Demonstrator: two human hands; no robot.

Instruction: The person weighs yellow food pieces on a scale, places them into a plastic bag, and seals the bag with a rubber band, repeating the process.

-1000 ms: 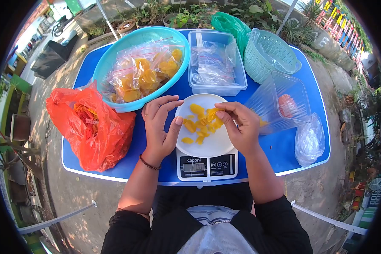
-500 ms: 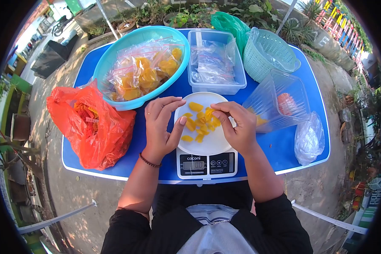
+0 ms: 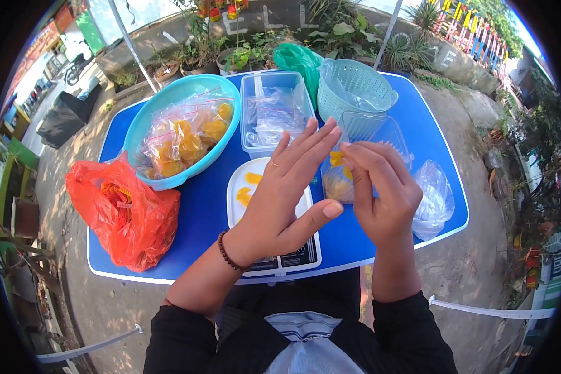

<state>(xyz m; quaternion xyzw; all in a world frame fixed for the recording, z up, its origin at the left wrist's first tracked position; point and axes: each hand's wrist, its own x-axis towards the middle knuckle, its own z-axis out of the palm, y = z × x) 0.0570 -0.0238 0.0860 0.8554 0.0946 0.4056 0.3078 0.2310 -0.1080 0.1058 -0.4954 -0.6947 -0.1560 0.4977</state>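
My right hand (image 3: 388,196) is closed in a pinch on a few thin yellow slices (image 3: 336,159), in front of the clear plastic container. My left hand (image 3: 283,190) is open, its fingers stretched out and its palm towards the right hand; it holds nothing. Under the left hand is a white plate (image 3: 233,198) on a kitchen scale (image 3: 311,257). More yellow slices (image 3: 244,196) lie on the plate, partly hidden by the hand. The scale's display is covered. Inside the clear container (image 3: 386,128) are pale pieces, seen through its wall.
On the blue table (image 3: 209,218) stand a turquoise basin (image 3: 227,134) of bagged yellow slices, a clear box (image 3: 246,121) of plastic bags, a green basket (image 3: 361,87) and a green bag (image 3: 296,62). A red bag (image 3: 149,230) is left, a clear bag (image 3: 433,199) right.
My right hand has left the plate with slices, moving right towards the clear container. My left hand has moved right across the plate, its fingers straightening. The view has shifted.
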